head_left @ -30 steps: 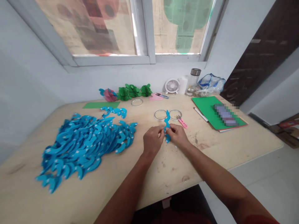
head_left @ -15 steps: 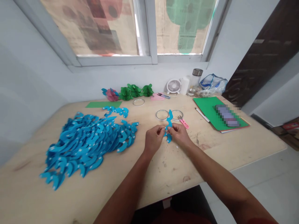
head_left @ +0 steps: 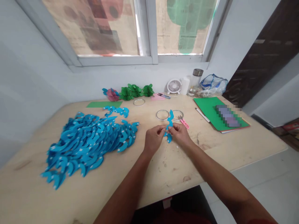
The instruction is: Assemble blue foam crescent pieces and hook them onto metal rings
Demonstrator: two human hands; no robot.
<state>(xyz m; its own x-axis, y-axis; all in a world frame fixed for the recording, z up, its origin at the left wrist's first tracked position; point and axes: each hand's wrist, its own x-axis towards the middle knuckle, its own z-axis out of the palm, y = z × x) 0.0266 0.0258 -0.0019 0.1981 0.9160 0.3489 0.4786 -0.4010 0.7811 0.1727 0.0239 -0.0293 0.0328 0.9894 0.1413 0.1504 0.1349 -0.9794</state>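
Between my two hands is a wavy blue paper strip (head_left: 171, 115), its upper end pointing toward the window and its lower end showing below my fingers. My left hand (head_left: 154, 137) is closed in a pinch at the strip's left edge. My right hand (head_left: 178, 133) pinches the strip from the other side. Just beyond the hands lie two thin metal rings, a left ring (head_left: 156, 115) and a right ring (head_left: 182, 113). Pink-handled snips (head_left: 184, 123) rest beside the right ring. A large heap of blue paper strips (head_left: 93, 140) with white squares spreads to the left.
Along the wall stand green paper figures (head_left: 135, 91), a pink paper figure (head_left: 112, 94), a small white fan (head_left: 174, 86) and a glass bottle (head_left: 195, 81). A green folder (head_left: 206, 107) with a blurred phone-like object lies right, beside a white pen (head_left: 202, 114).
Hardly anything differs. Both hands keep their pinch on the blue strip in the same place, and the view has shifted very slightly.
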